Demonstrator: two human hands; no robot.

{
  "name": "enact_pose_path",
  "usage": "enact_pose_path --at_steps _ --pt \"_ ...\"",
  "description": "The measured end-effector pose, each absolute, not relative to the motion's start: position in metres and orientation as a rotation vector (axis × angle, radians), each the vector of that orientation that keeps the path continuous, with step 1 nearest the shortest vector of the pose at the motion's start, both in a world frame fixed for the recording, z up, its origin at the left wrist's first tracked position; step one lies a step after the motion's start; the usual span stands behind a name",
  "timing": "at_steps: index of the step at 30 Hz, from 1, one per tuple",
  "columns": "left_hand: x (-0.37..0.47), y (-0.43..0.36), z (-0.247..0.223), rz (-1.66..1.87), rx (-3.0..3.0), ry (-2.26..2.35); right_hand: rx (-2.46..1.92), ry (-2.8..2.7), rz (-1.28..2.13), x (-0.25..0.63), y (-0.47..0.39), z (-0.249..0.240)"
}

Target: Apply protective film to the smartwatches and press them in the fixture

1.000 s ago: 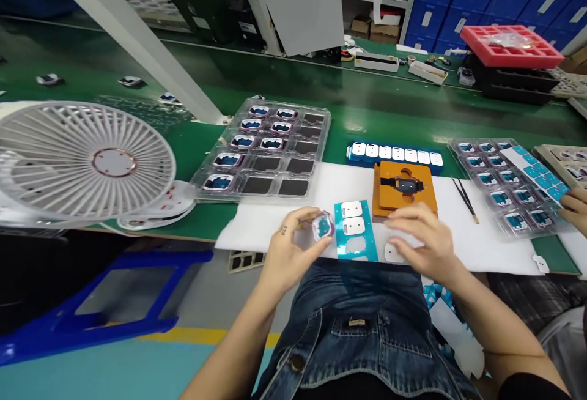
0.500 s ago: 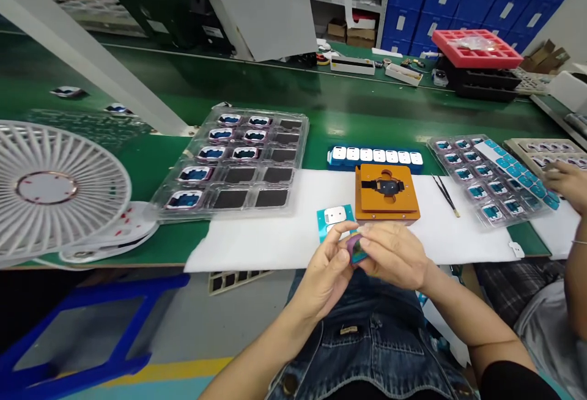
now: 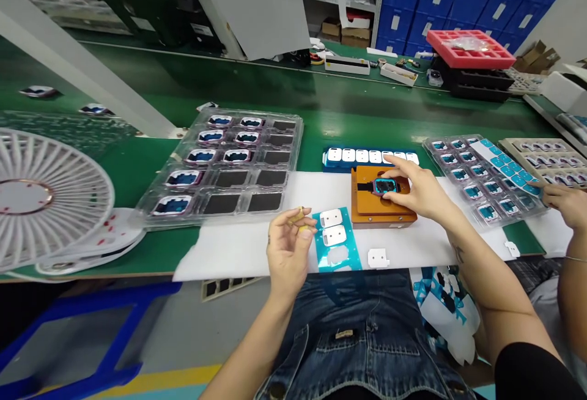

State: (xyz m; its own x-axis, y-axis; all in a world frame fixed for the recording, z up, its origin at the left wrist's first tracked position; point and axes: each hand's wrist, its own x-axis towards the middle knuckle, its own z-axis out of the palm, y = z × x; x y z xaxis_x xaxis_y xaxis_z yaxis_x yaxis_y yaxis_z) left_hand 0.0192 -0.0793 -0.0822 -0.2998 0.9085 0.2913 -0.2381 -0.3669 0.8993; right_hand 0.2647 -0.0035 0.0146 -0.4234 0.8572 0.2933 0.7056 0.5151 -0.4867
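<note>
My right hand (image 3: pixel 419 192) grips a small watch case (image 3: pixel 385 186) by its edges, thumb on the near side and fingers on the far side. The case has a purplish rim and a blue-edged opening, and sits at the recess of the orange fixture block (image 3: pixel 362 209). My left hand (image 3: pixel 291 247) hovers left of the block, fingers loosely curled and apart, with yellow coverings on some fingertips and nothing visible in it. Beside it lies a teal backing sheet (image 3: pixel 351 253) carrying white adhesive pieces (image 3: pixel 334 235). A loose white tabbed piece (image 3: pixel 378 258) rests near the front edge.
A clear tray (image 3: pixel 197 219) with watch cases stands left, near a white fan (image 3: pixel 55 198). Behind the block is a blue strip of white pieces (image 3: pixel 362 156). Another case tray (image 3: pixel 477 195) lies right, by a co-worker's hand (image 3: pixel 564 204).
The watch case has gone from between both hands to the orange block in my right hand. My left hand has moved left, off the case. The white tabbed piece now shows on the mat.
</note>
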Motion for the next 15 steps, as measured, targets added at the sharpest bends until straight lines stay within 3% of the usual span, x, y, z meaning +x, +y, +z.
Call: enact_pose_path --at_steps 15 --pt "0.0199 -0.0794 -0.0834 1.741 1.142 1.058 -1.29 -2.244 0.389 0.2633 -0.0029 0.013"
